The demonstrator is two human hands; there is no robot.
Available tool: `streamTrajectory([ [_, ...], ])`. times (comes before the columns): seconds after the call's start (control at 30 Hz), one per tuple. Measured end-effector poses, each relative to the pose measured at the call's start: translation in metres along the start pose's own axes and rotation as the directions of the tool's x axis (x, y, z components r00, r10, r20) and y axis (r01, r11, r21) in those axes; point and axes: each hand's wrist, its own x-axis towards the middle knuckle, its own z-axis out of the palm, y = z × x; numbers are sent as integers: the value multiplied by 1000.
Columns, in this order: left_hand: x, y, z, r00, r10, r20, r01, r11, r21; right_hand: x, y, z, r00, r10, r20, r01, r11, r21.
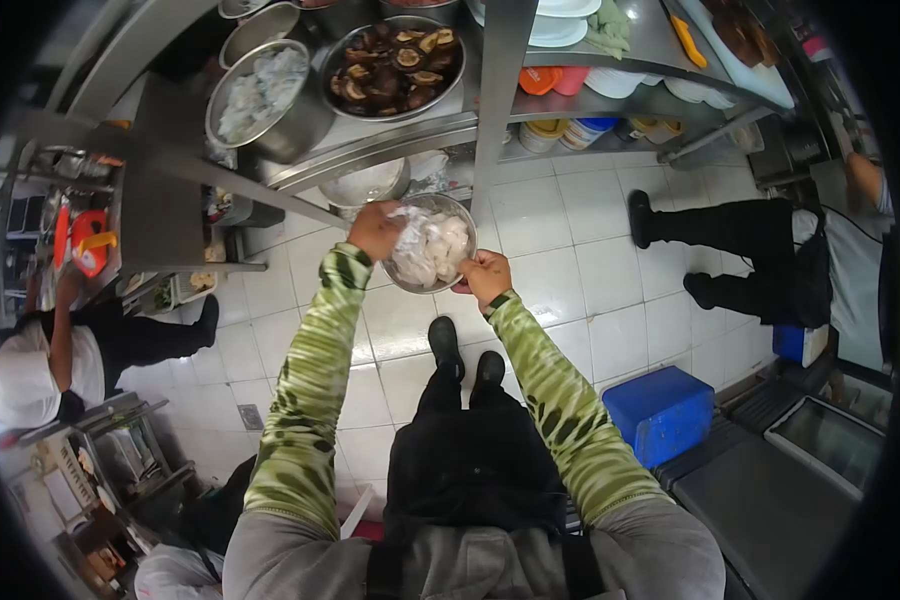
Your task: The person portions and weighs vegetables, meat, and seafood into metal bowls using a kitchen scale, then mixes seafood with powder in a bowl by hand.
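A round metal bowl with pale whitish pieces of food is held out in front of me, above the tiled floor. Crumpled clear plastic film lies over the left part of the food. My left hand is closed on this film at the bowl's left rim; its fingertips are partly hidden. On the opposite side, my right hand grips the rim, thumb on top and fingers curled beneath. Both forearms wear green patterned sleeves.
Ahead is a metal shelf unit bearing a bowl of dark sliced mushrooms and a pot of translucent pale food. A blue box stands to the right. Co-workers stand at left and right.
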Motion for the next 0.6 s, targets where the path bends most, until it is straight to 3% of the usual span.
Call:
streamTrajectory([
  [0.03,-7,4,1,998,64,21,-67,977,200,-5,-1,5,1000,2,27,-2,1000,-4],
  [0.13,-34,8,4,935,323,148,-354,812,464,-16,-3,22,996,-32,89,35,999,-32],
  [0.17,-57,23,19,979,204,-16,-139,719,681,-22,0,28,994,-40,104,45,998,-42],
  [0.27,-62,-4,37,982,94,-162,37,750,660,-31,11,47,977,-141,163,182,945,-271],
  [0.4,-68,-52,-2,975,70,-209,31,895,444,-26,15,61,997,-32,71,46,977,-208],
  [0.43,-80,-39,-13,986,68,-150,-3,917,399,-21,16,62,992,-3,122,30,975,-218],
  [0.53,-112,7,-32,998,52,19,-53,820,570,-26,11,73,990,2,139,36,963,-268],
  [0.57,-116,21,-32,997,-25,68,-26,750,660,-26,14,75,987,9,158,37,956,-290],
  [0.6,-117,12,-23,991,96,94,-133,603,786,-29,20,79,984,1,178,45,967,-252],
])
